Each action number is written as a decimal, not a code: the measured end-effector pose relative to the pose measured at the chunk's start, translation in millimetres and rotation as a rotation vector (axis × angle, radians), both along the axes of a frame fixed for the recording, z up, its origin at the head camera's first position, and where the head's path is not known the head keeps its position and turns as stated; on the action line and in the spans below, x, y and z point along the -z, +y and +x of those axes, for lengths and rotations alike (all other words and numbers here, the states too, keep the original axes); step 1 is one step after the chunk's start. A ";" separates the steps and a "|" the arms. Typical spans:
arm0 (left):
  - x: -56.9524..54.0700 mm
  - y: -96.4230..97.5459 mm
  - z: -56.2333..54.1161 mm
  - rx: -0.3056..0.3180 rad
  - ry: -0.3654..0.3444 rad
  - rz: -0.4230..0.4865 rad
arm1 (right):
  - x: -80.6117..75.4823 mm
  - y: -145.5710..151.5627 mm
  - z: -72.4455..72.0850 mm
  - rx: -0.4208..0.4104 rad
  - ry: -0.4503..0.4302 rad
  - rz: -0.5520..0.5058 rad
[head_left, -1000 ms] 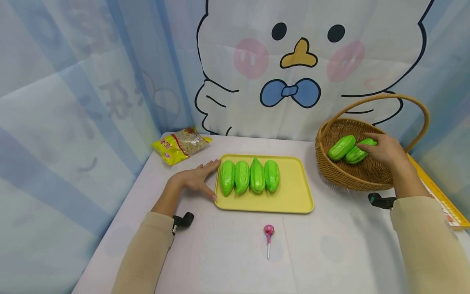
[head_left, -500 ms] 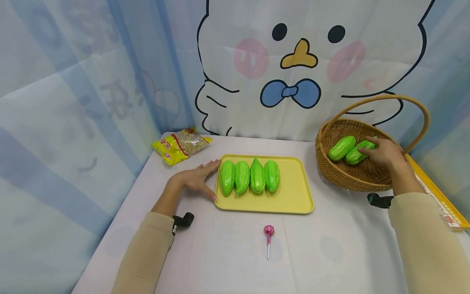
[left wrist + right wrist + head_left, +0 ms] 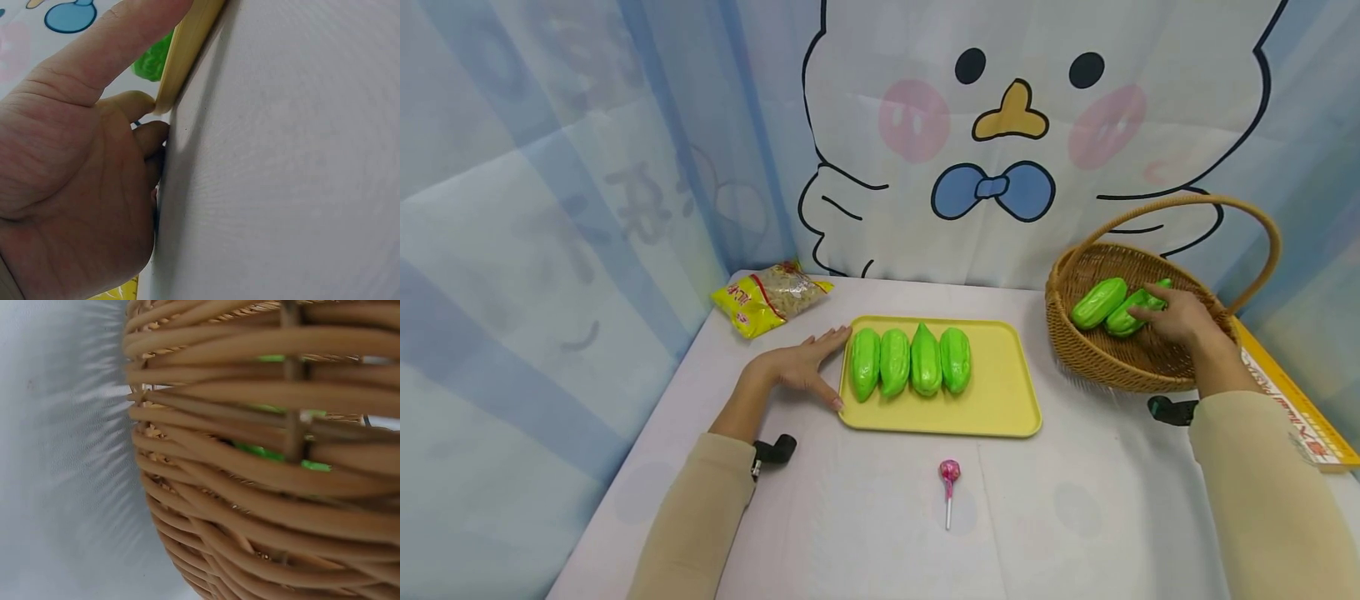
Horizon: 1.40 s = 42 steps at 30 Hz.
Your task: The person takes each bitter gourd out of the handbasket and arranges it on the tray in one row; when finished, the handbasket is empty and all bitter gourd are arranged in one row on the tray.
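Note:
In the head view my left hand (image 3: 797, 367) rests at the left edge of the yellow tray (image 3: 1000, 383), thumb and fingers spread along its rim. The left wrist view shows the thumb (image 3: 119, 47) straight against the tray side (image 3: 187, 53). Several glossy green ribbed vegetables (image 3: 925, 358) lie side by side on the tray. My right hand (image 3: 1187, 321) reaches into the wicker basket (image 3: 1120, 367), thumb and fingers around a green ribbed vegetable (image 3: 1122, 321). A second one (image 3: 1099, 302) lies beside it. In the right wrist view the basket's weave (image 3: 250, 487) hides the hand.
A lollipop (image 3: 950, 473) lies in front of the tray. At the back left is a yellow snack bag (image 3: 771, 296). A flat yellow-edged box (image 3: 1300, 408) lies right of the basket, whose handle (image 3: 1270, 242) arches above it. A printed curtain (image 3: 917, 225) hangs behind.
My right hand has drawn slightly toward me and lower in the basket, its fingers closing about the right-hand vegetable, which has shifted slightly. My left hand and the tray have stayed put.

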<state>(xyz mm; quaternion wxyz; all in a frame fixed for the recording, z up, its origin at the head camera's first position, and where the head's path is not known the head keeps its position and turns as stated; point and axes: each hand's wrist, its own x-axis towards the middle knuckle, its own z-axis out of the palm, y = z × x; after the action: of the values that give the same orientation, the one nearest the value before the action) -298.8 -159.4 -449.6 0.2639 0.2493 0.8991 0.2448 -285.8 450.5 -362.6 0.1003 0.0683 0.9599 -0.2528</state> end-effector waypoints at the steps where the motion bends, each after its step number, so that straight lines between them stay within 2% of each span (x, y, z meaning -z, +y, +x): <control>1: -0.1 -0.1 0.1 -0.001 -0.001 0.000 | 0.7 0.5 -1.1 -0.007 -0.005 -0.001; 7: 0.0 0.8 0.9 -0.008 -0.006 -0.004 | 6.8 4.7 -6.8 -0.048 0.013 0.037; 12: -0.3 0.8 1.0 -0.014 -0.006 -0.002 | 9.3 5.4 -5.6 -0.037 0.037 0.002; 20: 1.1 0.5 -0.4 -0.015 -0.019 0.004 | 12.5 3.4 -5.2 -0.062 0.013 -0.085; 34: -2.0 1.4 1.6 -0.009 -0.010 0.001 | 11.5 3.7 -1.9 -0.060 0.014 -0.084; 42: -2.6 1.5 2.0 -0.020 -0.013 -0.002 | 4.9 0.2 -0.6 -0.050 0.101 -0.089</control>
<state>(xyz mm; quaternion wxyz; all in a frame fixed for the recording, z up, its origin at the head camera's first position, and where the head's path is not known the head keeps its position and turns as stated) -296.9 -157.8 -447.0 0.2675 0.2384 0.9001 0.2479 -286.3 450.7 -367.5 0.0609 0.0270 0.9529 -0.2957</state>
